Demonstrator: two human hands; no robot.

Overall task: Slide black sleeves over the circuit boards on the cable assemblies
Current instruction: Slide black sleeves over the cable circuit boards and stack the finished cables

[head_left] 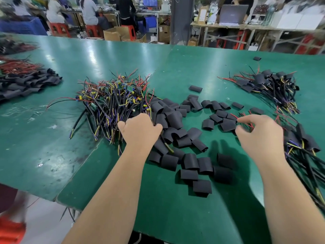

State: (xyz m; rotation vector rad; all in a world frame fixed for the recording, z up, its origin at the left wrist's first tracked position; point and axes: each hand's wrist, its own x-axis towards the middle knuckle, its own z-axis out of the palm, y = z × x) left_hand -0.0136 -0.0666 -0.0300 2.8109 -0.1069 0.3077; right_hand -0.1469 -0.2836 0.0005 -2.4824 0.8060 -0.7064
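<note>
Head view.

- Green surface (193,59): two panels butted together.
- Centre-left: heap of unsleeved cable assemblies (112,99). Small green circuit boards (130,88) show among the black, yellow and red wires.
- Centre: loose black sleeves (190,161), flattened, scattered from that heap toward the near edge.
- Left hand (139,130): knuckles up, set where the heap meets the sleeves. The grip is curled downward and the fingertips are hidden, so I cannot tell what it holds.
- Right hand (260,136): the grip pinches thin red leads (246,123) between thumb and forefinger, just above the sleeves.
- Right edge: sleeved assemblies (299,143), beside that wrist.
- Far right: second sleeved bundle (270,85).
- Far left: stacked sleeves (26,83).
- Background: people seated on red stools (59,29).
</note>
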